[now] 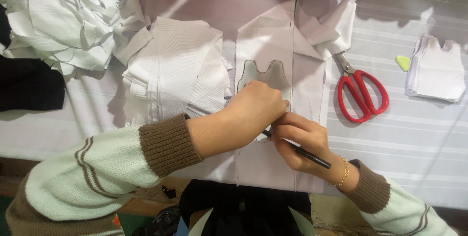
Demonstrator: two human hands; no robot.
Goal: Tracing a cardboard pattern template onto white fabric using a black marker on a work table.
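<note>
Hands: both at work over the middle of the table, close together, fingers almost meeting.
Left hand (256, 107): lies palm down on a grey template (265, 75), pressing it flat against the white fabric strip (265, 36); fingers curled, nothing held inside them.
Right hand (297, 141): closed in a writing grip around a black pen (304, 153); the tip end is hidden under the left hand, the barrel runs out toward the wrist.
Template: small, with two rounded lobes at its upper edge, a dark outline visible along that edge; the lower part is covered by the left hand.
Fabric strip: long white piece running from the near table edge to the far side, with straight dark lines along its length — the template sits on its left half.
Folded cloth (178, 68): ribbed white stack just left of the strip, touching it.
Scrap heap (68, 19): loose white offcuts at the far left corner.
Scissors (360, 92): red handles, blades pointing away and tucked under a fold of white cloth, just right of the strip.
Cut pieces (436, 70): neat white pile at far right, well apart from the hands; a small yellow-green chalk piece (402, 62) beside it.
Table cover (399, 138): pale striped cloth.
Sleeves: mint knit with brown cuffs — a thin gold bracelet (343, 172) on the right wrist.
</note>
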